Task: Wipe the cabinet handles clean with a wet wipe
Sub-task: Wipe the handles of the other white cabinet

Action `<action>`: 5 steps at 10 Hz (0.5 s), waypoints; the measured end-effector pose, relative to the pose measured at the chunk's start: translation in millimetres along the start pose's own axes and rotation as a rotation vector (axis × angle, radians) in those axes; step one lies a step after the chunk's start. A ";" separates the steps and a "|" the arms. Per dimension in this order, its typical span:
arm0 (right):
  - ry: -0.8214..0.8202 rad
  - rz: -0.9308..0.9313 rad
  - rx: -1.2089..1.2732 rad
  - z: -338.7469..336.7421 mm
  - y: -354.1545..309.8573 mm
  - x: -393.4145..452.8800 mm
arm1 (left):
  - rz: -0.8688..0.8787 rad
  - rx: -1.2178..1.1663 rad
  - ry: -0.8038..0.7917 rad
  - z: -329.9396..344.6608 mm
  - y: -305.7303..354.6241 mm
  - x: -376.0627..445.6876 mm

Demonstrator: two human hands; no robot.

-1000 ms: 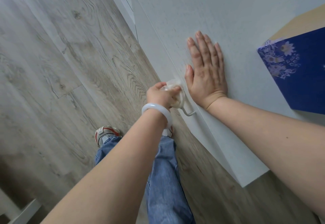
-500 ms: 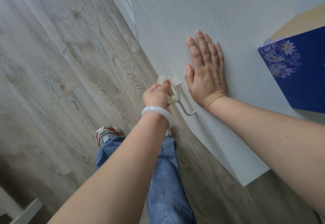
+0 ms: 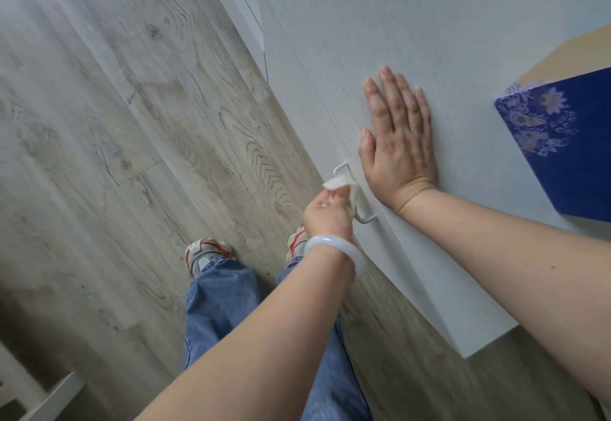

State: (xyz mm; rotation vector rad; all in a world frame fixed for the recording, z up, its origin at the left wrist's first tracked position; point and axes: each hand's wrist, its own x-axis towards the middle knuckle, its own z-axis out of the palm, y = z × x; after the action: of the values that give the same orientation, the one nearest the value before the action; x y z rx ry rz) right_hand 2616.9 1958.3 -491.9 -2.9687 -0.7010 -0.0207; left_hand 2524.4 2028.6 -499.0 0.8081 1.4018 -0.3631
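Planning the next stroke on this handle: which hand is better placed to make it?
Left. The left hand already grips the wet wipe against the handle; the right hand lies flat on the cabinet door.

The floor (image 3: 139,129) is of wood-look planks in grey and light brown, with strong grain and knots. The white cabinet (image 3: 413,23) stands on this floor and has a fine textured surface. Right of the cabinet, a dark blue cloth (image 3: 568,156) with a pale flower pattern hangs. Far below and left of the cabinet, a white piece of furniture (image 3: 39,397) shows at the corner. The light is soft and even.
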 end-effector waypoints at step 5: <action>0.004 0.003 -0.011 0.3 0.2 0.2 | 0.013 0.117 -0.029 -7.5 -8.6 4.7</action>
State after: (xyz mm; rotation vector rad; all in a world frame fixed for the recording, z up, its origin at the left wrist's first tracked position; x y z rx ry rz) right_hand 2617.2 1958.3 -492.2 -2.9794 -0.6989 -0.0300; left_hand 2514.1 2028.9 -505.7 0.9035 1.3571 -0.4481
